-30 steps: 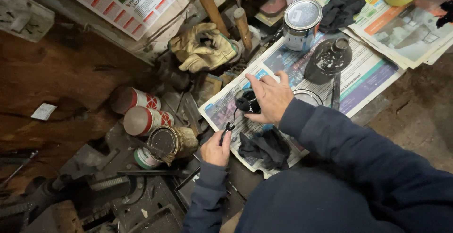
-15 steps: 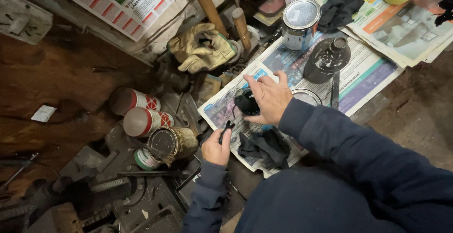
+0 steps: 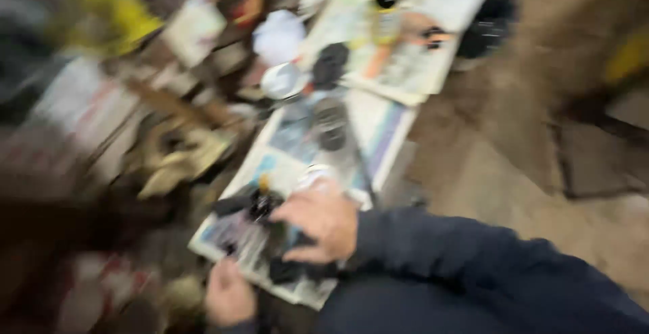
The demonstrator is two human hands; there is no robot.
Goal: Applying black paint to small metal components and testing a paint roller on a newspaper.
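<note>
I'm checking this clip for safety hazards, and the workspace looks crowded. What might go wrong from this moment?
1. The right hand rests over a small black part on the newspaper; with the view blurred mid-swing, the part may get knocked off into the clutter.
2. An open can sits near the paper's edge; a stray sleeve might tip it.
3. The left hand works low at the paper's corner, so tugging there could shift everything lying on it.

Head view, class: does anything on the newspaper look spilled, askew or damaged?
The picture is too motion-blurred to judge spills or damage. The newspaper sheets lie overlapping and crooked, cluttered with dark parts. The right hand rests on a small black part; the left hand sits at the paper's near edge.
</note>
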